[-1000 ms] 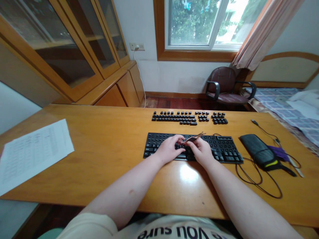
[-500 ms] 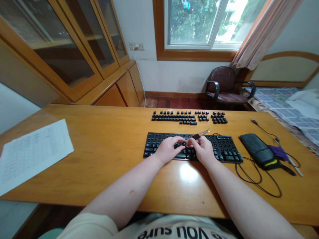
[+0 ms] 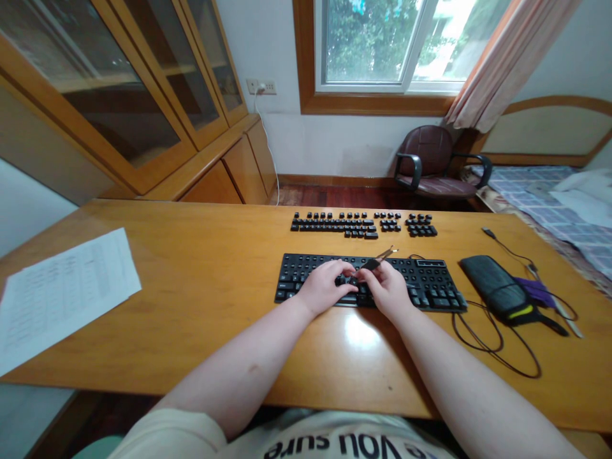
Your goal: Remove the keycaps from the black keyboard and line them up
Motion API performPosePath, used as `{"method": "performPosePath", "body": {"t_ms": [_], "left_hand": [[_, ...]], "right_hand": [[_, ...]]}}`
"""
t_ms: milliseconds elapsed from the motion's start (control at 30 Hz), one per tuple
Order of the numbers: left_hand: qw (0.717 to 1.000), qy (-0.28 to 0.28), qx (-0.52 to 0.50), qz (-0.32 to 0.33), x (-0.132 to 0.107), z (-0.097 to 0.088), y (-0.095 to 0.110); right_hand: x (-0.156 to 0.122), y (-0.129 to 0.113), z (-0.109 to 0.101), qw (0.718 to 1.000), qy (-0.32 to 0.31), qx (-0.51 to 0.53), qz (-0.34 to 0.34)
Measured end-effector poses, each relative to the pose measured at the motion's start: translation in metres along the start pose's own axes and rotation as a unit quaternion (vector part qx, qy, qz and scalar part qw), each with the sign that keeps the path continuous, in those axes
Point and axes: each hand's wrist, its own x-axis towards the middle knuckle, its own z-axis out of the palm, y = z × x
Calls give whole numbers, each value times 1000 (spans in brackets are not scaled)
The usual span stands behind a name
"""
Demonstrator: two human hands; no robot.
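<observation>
A black keyboard lies in front of me, with many keycaps off its upper rows and several still on along its lower edge. My left hand rests over its middle, thumb and index finger curved apart around some dark keys. Whether a loose keycap lies between those fingertips is too small to make out. Just to the right, my right hand grips a keycap puller with a dark handle, its thin wire ends pointing up and right. The two hands' fingertips nearly meet above the keys.
Removed keycaps stand in rows behind the keyboard. To the right are a dark grey pouch, a purple item and a looped black cable. Printed papers lie at the left. A chair stands beyond the desk.
The puller has tilted a little, its wire ends shifting left. My left index finger and thumb have moved slightly; both hands stay over the same part of the keyboard.
</observation>
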Motion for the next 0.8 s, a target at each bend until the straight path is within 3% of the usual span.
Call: {"method": "performPosePath", "body": {"t_ms": [400, 667, 800], "left_hand": [[996, -27, 40, 75, -1, 4, -6], [999, -17, -13, 48, 1, 3, -3], [997, 26, -72, 26, 3, 0, -2]], "right_hand": [[6, 3, 0, 995, -6, 80, 57], [7, -4, -1, 994, -35, 82, 59], [7, -5, 0, 990, -19, 122, 73]]}}
